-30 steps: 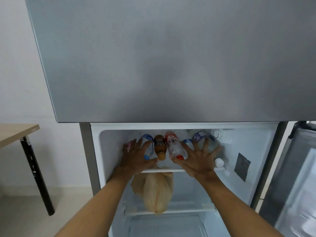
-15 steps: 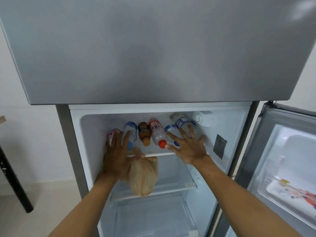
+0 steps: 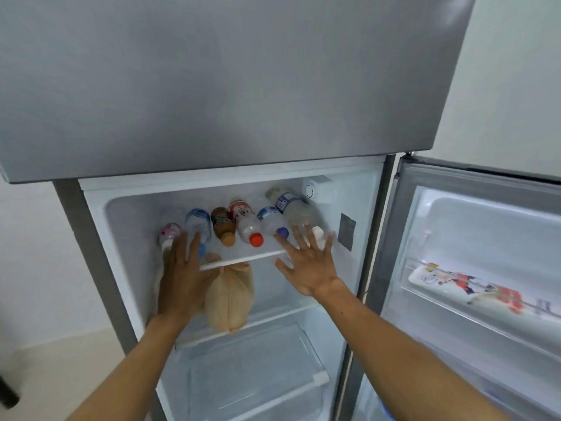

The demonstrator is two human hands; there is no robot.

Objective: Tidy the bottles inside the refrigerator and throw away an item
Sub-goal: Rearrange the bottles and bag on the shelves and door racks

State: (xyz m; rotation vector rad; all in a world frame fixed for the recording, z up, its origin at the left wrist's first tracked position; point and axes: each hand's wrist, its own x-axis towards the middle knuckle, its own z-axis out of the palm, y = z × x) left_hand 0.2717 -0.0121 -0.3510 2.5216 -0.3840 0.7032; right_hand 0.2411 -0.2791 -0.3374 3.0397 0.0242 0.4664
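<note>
Several bottles lie side by side on the top shelf (image 3: 243,260) of the open refrigerator, caps toward me: a pink-labelled one (image 3: 168,233), a blue-labelled one (image 3: 198,223), a brown one (image 3: 224,224), a red-capped one (image 3: 246,226), a blue-capped one (image 3: 271,221) and a larger clear one (image 3: 293,206). My left hand (image 3: 183,276) is spread flat at the shelf's left front, fingertips by the two left bottles. My right hand (image 3: 308,262) is spread open at the right front, just before the white cap. A tan plastic bag (image 3: 229,296) sits on the shelf below, between my hands.
The grey freezer door (image 3: 230,83) hangs over the compartment above my hands. The refrigerator door (image 3: 473,268) stands open at the right, with a flat printed packet (image 3: 467,287) in its rack. Empty shelves and a clear drawer (image 3: 252,372) lie lower down.
Both hands have drawn back slightly from the bottles toward the shelf's front edge. My view has swung right, showing more of the open door.
</note>
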